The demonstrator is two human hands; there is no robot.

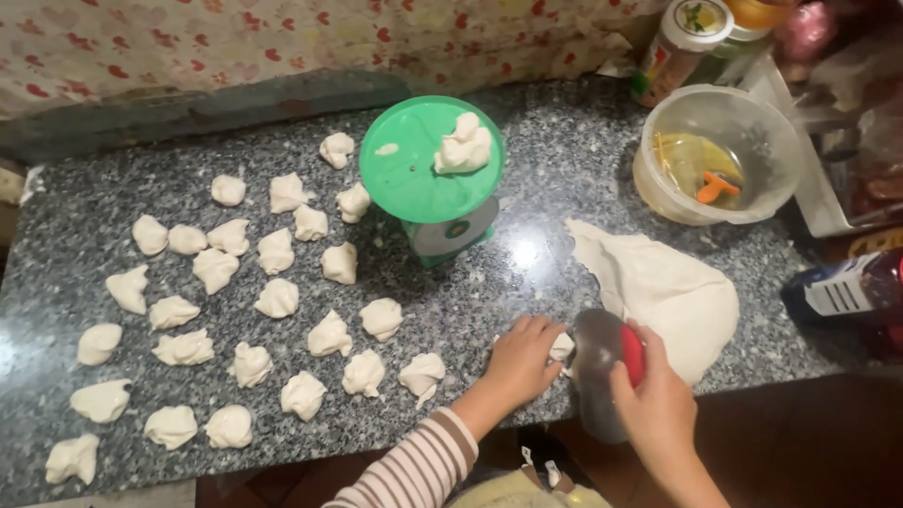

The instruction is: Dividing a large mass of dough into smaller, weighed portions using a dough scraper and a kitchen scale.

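Observation:
My left hand (520, 358) rests on the granite counter (546, 150), fingers curled over a small piece of white dough (562, 346). My right hand (658, 400) grips a dough scraper (598, 372) by its red handle, the grey blade upright just right of that piece. A large mass of dough (668, 292) lies right behind the scraper. A green kitchen scale (433, 179) stands mid-counter with a dough lump (464, 146) on its round plate. Several dough pieces (273, 301) lie spread across the left half of the counter.
A clear plastic bowl (720, 155) with yellowish liquid and an orange tool stands at the back right. Jars (685, 42) and a bottle (847, 287) crowd the right edge. A patterned wall (282, 38) runs behind. The counter's front edge is near my arms.

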